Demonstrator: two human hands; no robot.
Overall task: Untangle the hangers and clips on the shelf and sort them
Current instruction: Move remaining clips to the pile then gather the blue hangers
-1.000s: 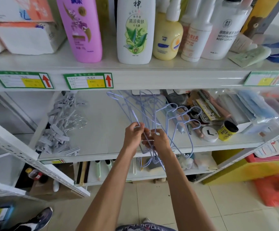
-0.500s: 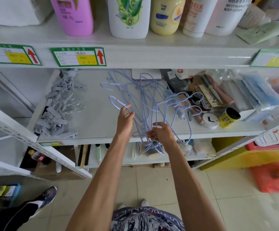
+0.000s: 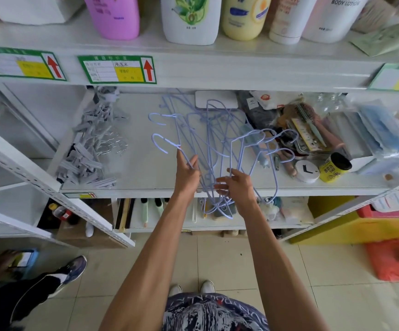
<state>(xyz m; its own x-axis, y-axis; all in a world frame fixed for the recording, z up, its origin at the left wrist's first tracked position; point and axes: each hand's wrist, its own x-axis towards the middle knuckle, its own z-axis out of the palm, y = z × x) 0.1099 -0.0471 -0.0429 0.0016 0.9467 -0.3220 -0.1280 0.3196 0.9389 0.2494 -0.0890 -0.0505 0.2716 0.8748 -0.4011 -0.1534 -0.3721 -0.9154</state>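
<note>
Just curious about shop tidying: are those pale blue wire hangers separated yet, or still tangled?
Still tangled. The hangers cross and loop through each other in one bundle; the left hand grips one wire, the right hand the bunch.

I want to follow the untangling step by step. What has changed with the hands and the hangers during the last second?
The left hand has moved away from the right hand, drawing one hanger out to the left. The right hand keeps its grip on the tangled hangers at the shelf edge. The grey clips stayed where they were.
</note>
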